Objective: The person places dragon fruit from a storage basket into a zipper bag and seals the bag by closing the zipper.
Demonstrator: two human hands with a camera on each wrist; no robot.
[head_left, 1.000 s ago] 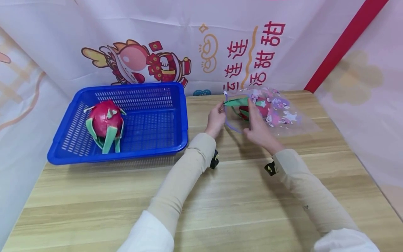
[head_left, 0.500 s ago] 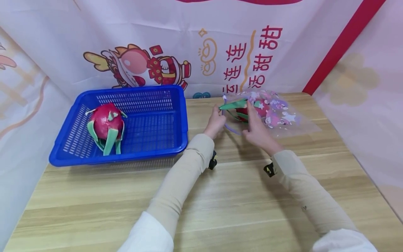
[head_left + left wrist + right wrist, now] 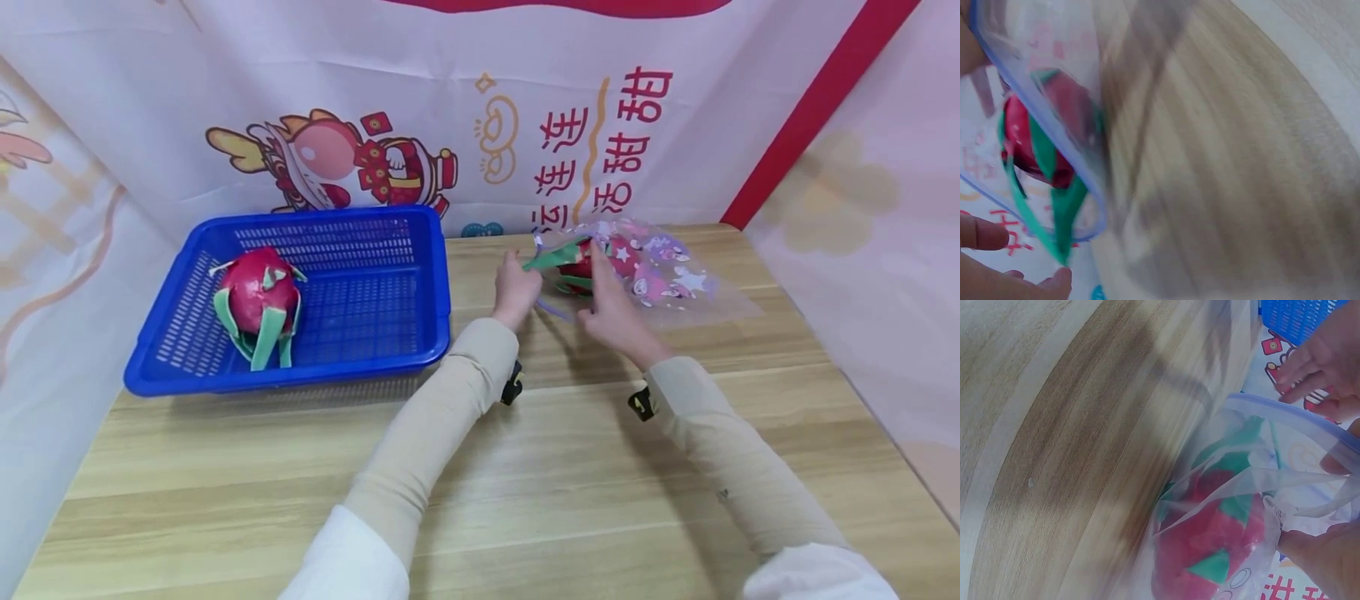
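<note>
A red dragon fruit with green leaf scales [image 3: 1019, 128] lies inside a clear zip-top plastic bag [image 3: 708, 304] printed with pink and purple cartoons. The bag's lilac-edged mouth faces left, and a long green leaf pokes out of it. My left hand [image 3: 517, 290] is at that leaf's tip, its thumb and fingers apart in the left wrist view. My right hand [image 3: 617, 321] holds the bag near its mouth, thumb [image 3: 1310, 547] against the film and index finger stretched over the fruit. Part of the fruit is hidden behind this hand.
On the left of the wooden table [image 3: 570, 492] stands a blue plastic basket [image 3: 360, 321] with a second dragon fruit [image 3: 258, 292] in it. A printed white cloth [image 3: 450, 108] hangs right behind the table. Black straps show at both wrists.
The leaf end at the bag's mouth has dipped slightly, with my left hand following it. My right hand and the bag keep nearly the same place. The head view has tilted slightly.
</note>
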